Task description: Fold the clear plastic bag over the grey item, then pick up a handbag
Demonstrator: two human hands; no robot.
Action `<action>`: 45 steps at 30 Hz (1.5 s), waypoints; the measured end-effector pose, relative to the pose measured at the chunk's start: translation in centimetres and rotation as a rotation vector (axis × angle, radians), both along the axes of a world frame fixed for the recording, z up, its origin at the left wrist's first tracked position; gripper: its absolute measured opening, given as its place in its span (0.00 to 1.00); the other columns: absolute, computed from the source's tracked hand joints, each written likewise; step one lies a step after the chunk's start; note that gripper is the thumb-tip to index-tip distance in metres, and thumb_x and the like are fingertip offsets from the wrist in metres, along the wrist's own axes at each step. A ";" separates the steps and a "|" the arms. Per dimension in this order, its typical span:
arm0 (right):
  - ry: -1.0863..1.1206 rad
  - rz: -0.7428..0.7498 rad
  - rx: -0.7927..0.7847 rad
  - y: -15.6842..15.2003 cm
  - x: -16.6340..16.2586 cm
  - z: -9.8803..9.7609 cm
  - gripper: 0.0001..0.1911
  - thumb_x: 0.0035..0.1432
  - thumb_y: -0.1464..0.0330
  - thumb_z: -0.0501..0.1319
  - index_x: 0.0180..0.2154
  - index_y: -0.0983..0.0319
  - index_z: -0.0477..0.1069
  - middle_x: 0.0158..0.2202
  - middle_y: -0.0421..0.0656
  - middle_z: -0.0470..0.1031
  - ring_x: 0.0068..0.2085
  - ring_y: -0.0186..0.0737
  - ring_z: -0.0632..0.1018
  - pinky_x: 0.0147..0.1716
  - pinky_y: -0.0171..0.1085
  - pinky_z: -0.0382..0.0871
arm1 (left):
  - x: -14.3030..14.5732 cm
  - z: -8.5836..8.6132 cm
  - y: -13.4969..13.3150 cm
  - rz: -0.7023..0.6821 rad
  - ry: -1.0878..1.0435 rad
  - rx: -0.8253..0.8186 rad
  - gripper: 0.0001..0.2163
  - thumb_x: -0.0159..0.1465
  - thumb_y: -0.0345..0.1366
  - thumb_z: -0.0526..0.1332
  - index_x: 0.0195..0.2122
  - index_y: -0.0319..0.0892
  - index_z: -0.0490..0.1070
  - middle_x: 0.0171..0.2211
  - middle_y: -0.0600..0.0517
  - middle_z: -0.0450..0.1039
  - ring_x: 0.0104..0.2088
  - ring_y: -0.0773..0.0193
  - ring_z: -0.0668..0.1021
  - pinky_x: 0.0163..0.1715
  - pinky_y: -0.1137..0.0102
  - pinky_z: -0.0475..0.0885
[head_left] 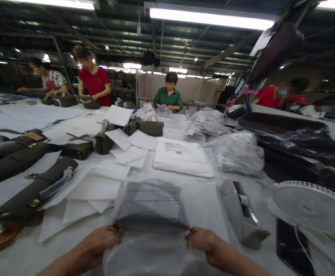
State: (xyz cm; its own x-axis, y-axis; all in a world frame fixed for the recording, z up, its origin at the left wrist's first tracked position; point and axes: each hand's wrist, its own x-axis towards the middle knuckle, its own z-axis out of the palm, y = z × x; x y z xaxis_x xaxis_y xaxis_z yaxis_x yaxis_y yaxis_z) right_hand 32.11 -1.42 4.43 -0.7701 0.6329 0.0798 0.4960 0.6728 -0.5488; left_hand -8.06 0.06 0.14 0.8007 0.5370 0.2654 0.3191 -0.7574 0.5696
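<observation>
White table spans everything. Olive handbags lined up at my 10 o'clock, white fan at 3, folded white stack at 12, tape dispenser at 2. Clear plastic bag dead centre, close in. My left hand and right hand pinch its opposite edges, fingers closed on the film.

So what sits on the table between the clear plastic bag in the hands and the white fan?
In the head view, a grey tape dispenser lies between the clear plastic bag and the white fan.
</observation>
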 end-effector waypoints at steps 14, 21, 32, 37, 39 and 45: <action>0.715 -0.781 -0.268 1.2 -0.4 -1.4 0.14 0.54 0.57 0.63 0.28 0.61 0.76 0.22 0.40 0.72 0.25 0.36 0.71 0.25 0.33 0.66 | 0.3 1.0 0.0 0.626 -0.485 -0.167 0.10 0.66 0.37 0.54 0.27 0.44 0.68 0.27 0.54 0.65 0.29 0.65 0.70 0.30 0.74 0.64; 0.630 -0.735 -0.326 0.5 0.0 -0.4 0.09 0.53 0.62 0.64 0.35 0.59 0.77 0.33 0.42 0.77 0.36 0.42 0.77 0.36 0.36 0.70 | -0.7 -0.3 0.4 0.435 -0.450 -0.525 0.11 0.64 0.44 0.57 0.29 0.44 0.64 0.31 0.52 0.69 0.31 0.63 0.71 0.33 0.71 0.67; 0.452 -0.477 0.119 -3.4 2.7 0.1 0.11 0.54 0.78 0.57 0.26 0.58 0.71 0.25 0.37 0.65 0.28 0.34 0.73 0.27 0.30 0.68 | -5.1 -2.7 -4.2 0.410 -0.386 -0.445 0.19 0.64 0.41 0.55 0.16 0.43 0.67 0.27 0.49 0.67 0.28 0.64 0.71 0.25 0.73 0.66; 0.328 -0.545 0.223 -4.1 3.4 -0.1 0.14 0.52 0.70 0.65 0.44 0.56 0.73 0.40 0.46 0.75 0.40 0.41 0.78 0.39 0.35 0.74 | -4.5 -2.4 -4.7 0.580 -0.294 -0.187 0.03 0.57 0.36 0.62 0.29 0.46 0.74 0.31 0.49 0.72 0.33 0.61 0.74 0.33 0.72 0.72; 0.225 -0.475 0.194 -3.9 3.2 -0.4 0.18 0.52 0.69 0.65 0.47 0.55 0.73 0.50 0.50 0.74 0.49 0.46 0.77 0.45 0.39 0.74 | -3.4 -1.4 -4.7 0.587 -0.227 -0.069 0.08 0.56 0.38 0.62 0.37 0.47 0.75 0.34 0.48 0.74 0.36 0.59 0.76 0.39 0.68 0.73; 0.156 -0.280 0.117 -3.0 0.8 1.1 0.10 0.59 0.71 0.56 0.34 0.58 0.76 0.55 0.51 0.71 0.58 0.49 0.70 0.56 0.50 0.65 | -1.5 3.5 -2.7 0.347 -0.015 0.165 0.05 0.57 0.37 0.61 0.25 0.47 0.72 0.62 0.50 0.62 0.62 0.46 0.63 0.61 0.49 0.54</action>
State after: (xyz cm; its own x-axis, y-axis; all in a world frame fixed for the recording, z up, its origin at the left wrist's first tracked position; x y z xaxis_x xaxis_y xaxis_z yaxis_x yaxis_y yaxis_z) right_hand 32.96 -4.40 5.55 -0.5405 0.7978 0.2673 0.5868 0.5851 -0.5598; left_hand -9.53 -2.61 3.68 0.5743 0.7244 0.3813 0.5647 -0.6878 0.4562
